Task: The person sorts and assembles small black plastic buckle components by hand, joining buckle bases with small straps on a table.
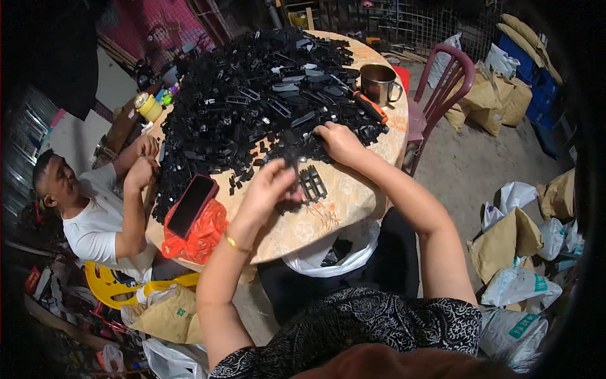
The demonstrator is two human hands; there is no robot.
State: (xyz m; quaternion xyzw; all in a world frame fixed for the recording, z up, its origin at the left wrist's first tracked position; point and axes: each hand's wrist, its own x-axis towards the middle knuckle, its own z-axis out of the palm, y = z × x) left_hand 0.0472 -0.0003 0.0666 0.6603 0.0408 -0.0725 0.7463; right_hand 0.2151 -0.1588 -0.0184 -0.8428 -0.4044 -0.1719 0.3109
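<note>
A wide heap of small black plastic parts [252, 101] covers most of the round table [353, 196]. My right hand [341, 144] rests at the heap's near right edge, fingers closed around something I cannot make out. Nearer the middle, my left hand [274, 186] is smeared by motion, so its grip is unclear. Black slotted plastic pieces [312, 183] lie side by side on the bare tabletop between my hands. A screwdriver [370, 107] with an orange and black handle lies on the heap beyond my right hand.
A metal mug [379, 85] stands at the far right. A phone [192, 205] rests on a red plastic bag [205, 237] at the left, near another person [95, 208] at the table. A white bag [344, 262] hangs open at my lap. A chair [435, 95] stands right.
</note>
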